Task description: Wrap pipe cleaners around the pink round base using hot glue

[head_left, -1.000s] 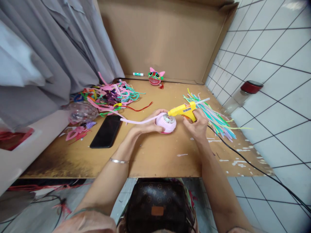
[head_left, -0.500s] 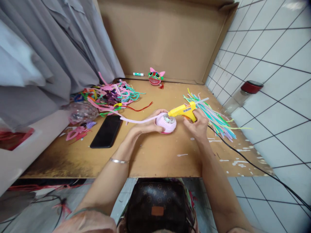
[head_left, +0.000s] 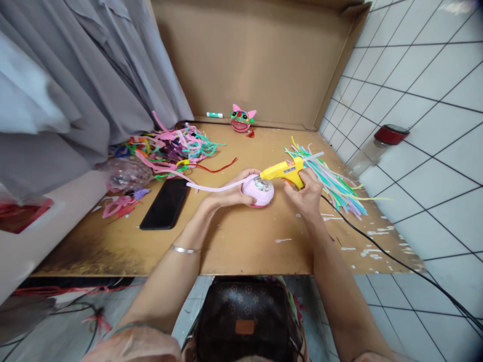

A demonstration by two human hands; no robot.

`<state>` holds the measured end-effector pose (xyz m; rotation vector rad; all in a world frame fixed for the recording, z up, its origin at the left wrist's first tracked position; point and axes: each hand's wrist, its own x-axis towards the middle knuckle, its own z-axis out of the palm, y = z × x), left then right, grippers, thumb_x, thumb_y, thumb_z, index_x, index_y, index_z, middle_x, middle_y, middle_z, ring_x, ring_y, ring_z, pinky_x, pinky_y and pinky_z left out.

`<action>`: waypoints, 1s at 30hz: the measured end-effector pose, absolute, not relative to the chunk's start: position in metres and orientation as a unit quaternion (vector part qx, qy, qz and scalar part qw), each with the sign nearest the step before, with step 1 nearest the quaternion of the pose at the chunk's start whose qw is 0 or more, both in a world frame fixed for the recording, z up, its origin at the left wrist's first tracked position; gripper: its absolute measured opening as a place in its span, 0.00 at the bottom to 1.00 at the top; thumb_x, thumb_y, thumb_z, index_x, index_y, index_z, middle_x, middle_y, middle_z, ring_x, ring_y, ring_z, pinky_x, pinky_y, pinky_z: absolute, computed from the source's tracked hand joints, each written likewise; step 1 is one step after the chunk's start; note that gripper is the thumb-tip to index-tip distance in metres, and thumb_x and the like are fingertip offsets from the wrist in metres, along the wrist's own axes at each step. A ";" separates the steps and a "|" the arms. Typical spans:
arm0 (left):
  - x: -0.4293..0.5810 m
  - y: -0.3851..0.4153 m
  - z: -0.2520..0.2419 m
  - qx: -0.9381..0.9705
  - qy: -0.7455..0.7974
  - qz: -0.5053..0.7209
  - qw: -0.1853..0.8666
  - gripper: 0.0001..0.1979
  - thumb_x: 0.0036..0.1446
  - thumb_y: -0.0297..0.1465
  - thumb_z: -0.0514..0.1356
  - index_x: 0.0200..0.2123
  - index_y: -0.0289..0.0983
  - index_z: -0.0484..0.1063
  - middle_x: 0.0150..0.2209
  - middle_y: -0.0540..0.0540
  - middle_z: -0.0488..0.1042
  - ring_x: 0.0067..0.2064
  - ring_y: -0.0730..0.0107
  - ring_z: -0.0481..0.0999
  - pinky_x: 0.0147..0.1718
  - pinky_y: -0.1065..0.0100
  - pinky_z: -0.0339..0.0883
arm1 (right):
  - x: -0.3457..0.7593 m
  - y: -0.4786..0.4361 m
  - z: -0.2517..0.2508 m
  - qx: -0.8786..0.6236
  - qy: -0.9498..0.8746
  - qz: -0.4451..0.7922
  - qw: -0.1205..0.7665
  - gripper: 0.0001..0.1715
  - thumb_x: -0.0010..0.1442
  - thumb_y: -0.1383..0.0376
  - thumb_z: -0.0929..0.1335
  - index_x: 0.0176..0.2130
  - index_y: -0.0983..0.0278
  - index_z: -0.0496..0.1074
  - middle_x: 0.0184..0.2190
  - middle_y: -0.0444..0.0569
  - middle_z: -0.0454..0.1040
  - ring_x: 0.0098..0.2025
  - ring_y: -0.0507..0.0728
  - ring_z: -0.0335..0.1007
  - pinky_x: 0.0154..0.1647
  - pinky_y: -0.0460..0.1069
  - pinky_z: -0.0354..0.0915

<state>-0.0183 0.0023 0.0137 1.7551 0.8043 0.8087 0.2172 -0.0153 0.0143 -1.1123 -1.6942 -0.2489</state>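
Note:
My left hand (head_left: 238, 190) is wrapped round a ball (head_left: 256, 193) coiled in pale pink pipe cleaner, its top still showing a clear, shiny patch. A loose length of pink pipe cleaner (head_left: 217, 188) runs from the ball out to the left, over the hand. In my right hand (head_left: 307, 193) is a yellow hot glue gun (head_left: 281, 171) with a clear glue stick (head_left: 314, 156) poking from its back. The gun's nozzle points left and meets the upper edge of the ball, by the coils.
Several pipe cleaners (head_left: 332, 183) lie at right, beside a red-lidded jar (head_left: 373, 148). A tangled pile of pipe cleaners (head_left: 173, 146) and a black phone (head_left: 165, 205) lie left. A decorated animal head (head_left: 242, 119) and a small green-white tube (head_left: 215, 115) sit behind. The gun's cord (head_left: 381, 246) trails right.
The glue gun and my right hand have shifted slightly left, bringing the nozzle along the ball's upper edge. My left hand and the ball stay in place.

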 end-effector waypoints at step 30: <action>-0.018 0.004 0.011 0.726 0.306 0.343 0.512 0.37 0.38 0.29 0.67 0.53 0.39 0.59 0.50 0.45 0.69 0.50 0.61 0.70 0.49 0.61 0.66 | 0.221 -0.014 0.015 -0.478 -0.705 -0.045 0.523 0.13 0.50 0.63 0.68 0.22 0.59 0.58 0.25 0.44 0.66 0.31 0.56 0.64 0.34 0.51 0.63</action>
